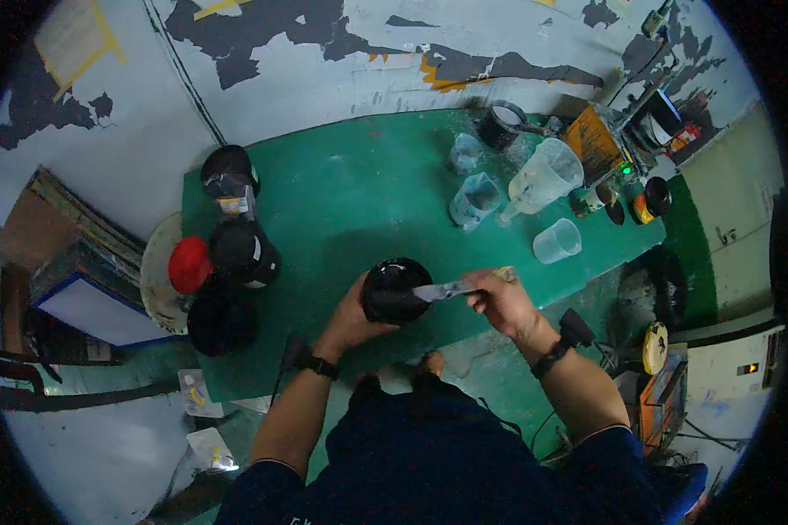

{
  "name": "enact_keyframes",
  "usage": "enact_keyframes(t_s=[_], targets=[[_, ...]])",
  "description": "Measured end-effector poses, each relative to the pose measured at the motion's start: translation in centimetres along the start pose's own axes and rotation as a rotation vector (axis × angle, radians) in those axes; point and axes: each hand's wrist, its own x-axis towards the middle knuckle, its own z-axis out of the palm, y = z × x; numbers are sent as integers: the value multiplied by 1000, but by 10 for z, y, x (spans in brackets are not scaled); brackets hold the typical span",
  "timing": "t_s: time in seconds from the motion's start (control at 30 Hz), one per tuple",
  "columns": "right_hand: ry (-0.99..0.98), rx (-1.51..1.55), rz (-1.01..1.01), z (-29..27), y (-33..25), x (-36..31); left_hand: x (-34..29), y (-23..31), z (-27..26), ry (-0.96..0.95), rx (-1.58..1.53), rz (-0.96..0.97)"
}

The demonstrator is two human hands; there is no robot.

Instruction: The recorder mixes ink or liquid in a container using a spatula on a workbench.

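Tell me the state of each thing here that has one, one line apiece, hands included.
Black pot, uncovered, held
Left hand, gripping pot's side
Spatula, held, blade tip over pot
Right hand, gripping spatula
Small clear cup, uncovered, upright
Large pitcher, uncovered
Green light, lit
Wall, paint peeling

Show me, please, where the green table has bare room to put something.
The green table is barest between the black containers at left and the cloudy beakers; a smaller patch separates those containers from the left hand. It is crowded around the pitcher and along the left edge.
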Motion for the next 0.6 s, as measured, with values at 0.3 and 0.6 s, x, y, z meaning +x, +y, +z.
enact_keyframes(t_s=[0.3, 0.6], targets=[[-48, -776, -553, 15, -28, -2, -4, 7, 2, 6, -38, -48], [-39, -278, 1, 14, -12, 3, 1, 8, 2, -5, -43, 20]])
